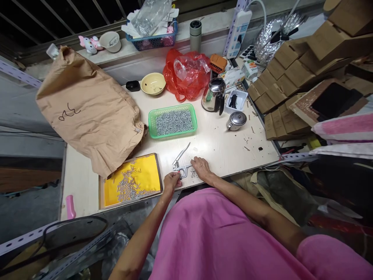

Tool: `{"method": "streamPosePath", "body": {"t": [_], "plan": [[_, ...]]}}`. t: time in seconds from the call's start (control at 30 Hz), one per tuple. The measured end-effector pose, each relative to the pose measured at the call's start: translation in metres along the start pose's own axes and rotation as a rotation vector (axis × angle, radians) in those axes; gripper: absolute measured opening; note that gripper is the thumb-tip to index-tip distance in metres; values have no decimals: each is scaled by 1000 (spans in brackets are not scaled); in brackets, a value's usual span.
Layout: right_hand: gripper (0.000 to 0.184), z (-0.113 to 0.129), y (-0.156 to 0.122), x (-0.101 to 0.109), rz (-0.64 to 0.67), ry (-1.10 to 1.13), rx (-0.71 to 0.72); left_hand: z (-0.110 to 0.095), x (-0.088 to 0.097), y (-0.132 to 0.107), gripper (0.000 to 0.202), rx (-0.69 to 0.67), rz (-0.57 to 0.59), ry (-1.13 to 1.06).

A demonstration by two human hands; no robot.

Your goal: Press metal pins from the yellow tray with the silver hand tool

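Observation:
A small metal hand-lever tool (181,170), with a long raised lever, a spring and a bit of red, stands at the table's front edge. My left hand (171,182) is at its lower left with fingertips pinched together beside the red part; what they hold is too small to name. My right hand (201,168) rests on the table to the tool's right, fingers curled down near the end of its frame; whatever lies under the fingertips is hidden. Small loose parts (193,174) lie between the hands. Left of them, a yellow-lined tray (151,167) bears many thin metal pins (127,190).
A green basket (173,135) of small metal pieces stands beyond the tool. Around it are a large paper sack (87,112), a cream bowl (153,84), a red plastic bag (186,77), a kettle (214,95) and a lidded steel cup (236,121). Cardboard boxes (285,77) are stacked right.

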State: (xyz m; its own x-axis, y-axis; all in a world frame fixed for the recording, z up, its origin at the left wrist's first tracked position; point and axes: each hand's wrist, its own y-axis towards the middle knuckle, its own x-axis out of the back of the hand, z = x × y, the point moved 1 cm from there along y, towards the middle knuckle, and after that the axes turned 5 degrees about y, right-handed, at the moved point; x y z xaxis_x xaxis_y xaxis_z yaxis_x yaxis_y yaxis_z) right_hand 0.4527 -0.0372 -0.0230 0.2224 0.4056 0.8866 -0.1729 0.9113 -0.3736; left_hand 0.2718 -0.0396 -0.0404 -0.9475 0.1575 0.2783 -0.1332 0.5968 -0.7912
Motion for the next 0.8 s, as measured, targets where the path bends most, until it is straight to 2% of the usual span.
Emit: {"method": "streamPosePath", "body": {"t": [0.1,0.2,0.37,0.5,0.67,0.8], "plan": [[31,0,-1,0,-17,2,3,3,-1,-2,18,2,-13,-63],[32,1,-1,-1,-26,6,7,1,-1,-4,17,72,13,-149],[31,2,-1,-3,-35,-3,-2,-9,2,-3,17,198,65,-159],[33,3,-2,-1,-40,-9,-2,-13,6,-2,21,202,65,-115],[36,2,-1,1,-19,-4,3,-17,8,4,26,206,108,41],[35,0,1,1,-3,-3,2,-18,6,8,26,185,86,82]]}}
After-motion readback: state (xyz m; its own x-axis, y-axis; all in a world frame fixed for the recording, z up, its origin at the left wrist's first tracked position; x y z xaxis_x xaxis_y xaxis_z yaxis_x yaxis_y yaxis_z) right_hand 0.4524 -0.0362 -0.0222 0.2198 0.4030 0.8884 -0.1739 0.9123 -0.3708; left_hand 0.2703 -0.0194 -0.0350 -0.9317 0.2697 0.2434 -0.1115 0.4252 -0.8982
